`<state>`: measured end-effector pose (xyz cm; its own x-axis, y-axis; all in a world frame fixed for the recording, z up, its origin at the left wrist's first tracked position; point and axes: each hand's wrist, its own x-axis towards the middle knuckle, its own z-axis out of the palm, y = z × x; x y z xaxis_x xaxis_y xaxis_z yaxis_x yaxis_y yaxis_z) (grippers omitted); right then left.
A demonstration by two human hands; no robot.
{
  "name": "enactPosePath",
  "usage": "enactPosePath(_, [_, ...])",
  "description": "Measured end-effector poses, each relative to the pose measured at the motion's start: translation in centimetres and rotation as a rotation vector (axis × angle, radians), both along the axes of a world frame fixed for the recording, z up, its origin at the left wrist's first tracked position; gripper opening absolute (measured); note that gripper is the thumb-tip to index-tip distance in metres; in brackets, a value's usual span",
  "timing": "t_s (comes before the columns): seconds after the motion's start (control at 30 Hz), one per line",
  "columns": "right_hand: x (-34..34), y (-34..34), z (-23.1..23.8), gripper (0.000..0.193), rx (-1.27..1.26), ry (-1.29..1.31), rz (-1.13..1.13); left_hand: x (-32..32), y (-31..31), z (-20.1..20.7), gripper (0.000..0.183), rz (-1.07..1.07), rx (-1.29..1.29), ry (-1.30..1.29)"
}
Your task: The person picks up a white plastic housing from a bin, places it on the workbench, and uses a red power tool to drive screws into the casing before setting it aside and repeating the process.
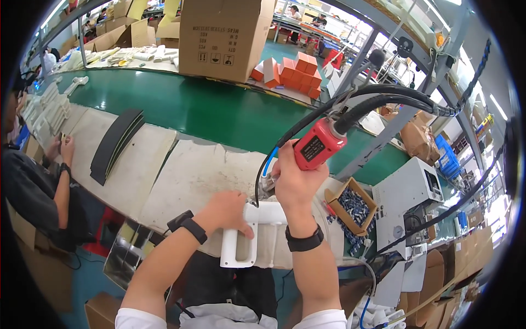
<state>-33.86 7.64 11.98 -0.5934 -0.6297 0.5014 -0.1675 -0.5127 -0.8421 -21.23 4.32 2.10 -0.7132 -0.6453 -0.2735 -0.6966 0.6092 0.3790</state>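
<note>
My left hand (227, 211) is closed over the upper part of a white plastic handle housing (226, 253), which has a long oval opening and lies at the near table edge. The thumb rests beside that opening. With my right hand (298, 183) I grip a red corded power tool (319, 145) above and to the right of the housing. Thick black cables (378, 101) run from the tool's upper end. Its working tip is hidden behind my hand. A thin black cable and a blue tube hang beside the tool toward the housing.
An open carton (353, 208) of small blue parts sits to the right, by a white machine (405, 192). Curved black strips (115, 145) lie stacked at left, near a co-worker (41, 192). Beyond runs a green conveyor belt (164, 98) with a large carton (224, 38) behind it.
</note>
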Motion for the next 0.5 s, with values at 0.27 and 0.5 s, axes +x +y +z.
enactPosePath(0.27, [-0.5, -0.7, -2.7, 0.011, 0.070, 0.124, 0.000, -0.7, 0.9, 2.0, 0.088, 0.008, 0.047, 0.016])
enactPosePath(0.5, [0.1, 4.4, 4.5, 0.006, -0.039, 0.015, 0.018, -1.3, -0.8, -1.2, 0.085, 0.026, 0.027, 0.179])
